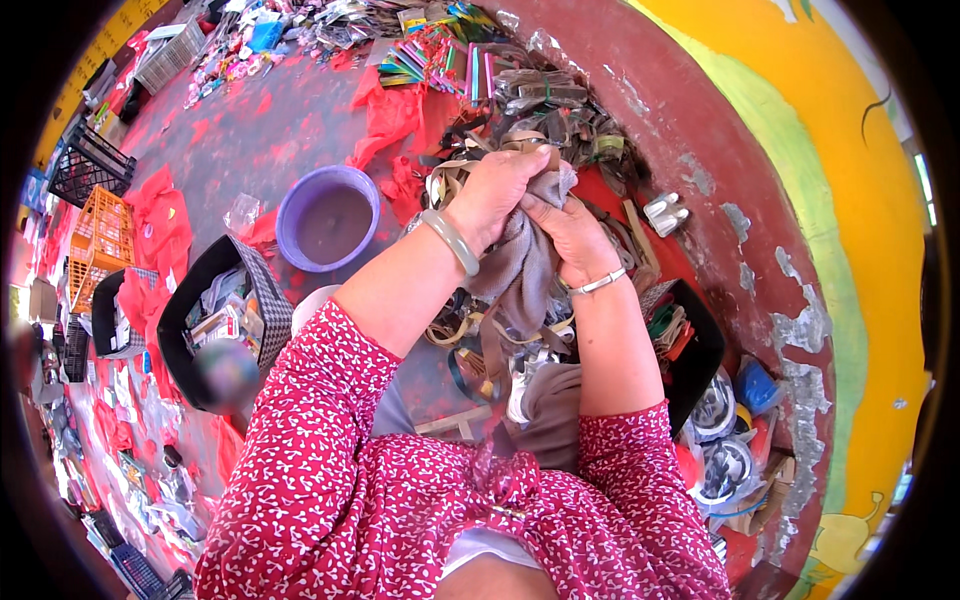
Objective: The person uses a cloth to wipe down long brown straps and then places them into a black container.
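Sleeves (300,440), red with white pattern: nearest, at five and eight o'clock from mid-view.

Cloth (515,275), grey-brown, plush-looking: about one o'clock, just off centre, both hands at its upper end, lower folds hanging. Judged light, soft and limp; any damp, which cannot be made out, would add weight. Unlikely to break or to slip from bare fingers. Best hold: the bunched upper end, thumb against fingers, loose folds left free.

Left hand (490,200), with bangle (452,242): curled closed on the cloth's top, fingertips partly hidden.

Right hand (572,235), with bracelet (600,281): closed on the same end, thumb laid along the fabric. Whether a strap is caught up too cannot be told.

Straps (492,345), brown and tan: tangled beneath and around the cloth, six o'clock to one.

Right box (700,350), black: between three and four.

Left box (268,305), checked outside: nine, holding packets (225,322).

Basin (284,222), purple, round: ten, murky liquid within.

Wall (735,150), dark red, flaking: one to four.

Crate (100,235), orange: between nine and ten, well beyond the left box.

Sticks (425,62), coloured: near twelve, far off.
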Tool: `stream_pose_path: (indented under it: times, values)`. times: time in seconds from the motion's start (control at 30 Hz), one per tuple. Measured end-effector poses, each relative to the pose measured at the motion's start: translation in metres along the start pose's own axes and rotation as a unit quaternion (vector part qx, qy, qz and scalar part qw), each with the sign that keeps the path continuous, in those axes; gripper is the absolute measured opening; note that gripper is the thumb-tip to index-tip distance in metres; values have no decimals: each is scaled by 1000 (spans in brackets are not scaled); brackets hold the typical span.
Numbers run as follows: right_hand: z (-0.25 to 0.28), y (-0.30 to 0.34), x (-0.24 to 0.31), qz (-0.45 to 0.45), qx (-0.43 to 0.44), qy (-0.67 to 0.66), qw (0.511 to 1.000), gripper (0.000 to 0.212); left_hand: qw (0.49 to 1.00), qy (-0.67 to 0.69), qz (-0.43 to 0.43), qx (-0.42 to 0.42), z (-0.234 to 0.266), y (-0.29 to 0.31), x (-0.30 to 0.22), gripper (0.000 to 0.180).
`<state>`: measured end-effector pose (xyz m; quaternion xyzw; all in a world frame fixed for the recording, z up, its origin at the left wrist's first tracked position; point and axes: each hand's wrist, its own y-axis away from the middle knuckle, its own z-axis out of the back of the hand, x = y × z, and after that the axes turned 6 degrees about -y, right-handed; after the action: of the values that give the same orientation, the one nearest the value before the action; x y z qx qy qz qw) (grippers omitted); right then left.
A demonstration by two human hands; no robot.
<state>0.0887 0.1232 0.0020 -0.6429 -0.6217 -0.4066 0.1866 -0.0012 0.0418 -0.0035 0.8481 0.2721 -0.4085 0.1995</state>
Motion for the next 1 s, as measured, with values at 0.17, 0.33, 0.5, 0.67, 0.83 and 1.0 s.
stream_pose_path:
  times: [0.17,0.33,0.5,0.67,0.83,1.0]
  values:
    - [0,2,-7,-43,6,21,999,23,997,-47,-30,-46,3,4,-5,30]
    - [-3,7,-15,-52,21,37,998,18,997,-6,-30,-73,12,0,-9,30]
    - [-9,17,-19,-73,21,85,993,18,992,-80,-41,-94,21,-9,-18,33]
    - [-25,32,-31,-122,-9,14,992,17,992,10,-33,-118,43,-22,-28,30]
    - [-24,34,-34,-94,-35,51,994,23,991,12,-25,-129,44,-26,-25,29]
    - [-17,38,-43,-60,-44,165,983,26,988,-20,-14,-152,34,-22,-26,28]
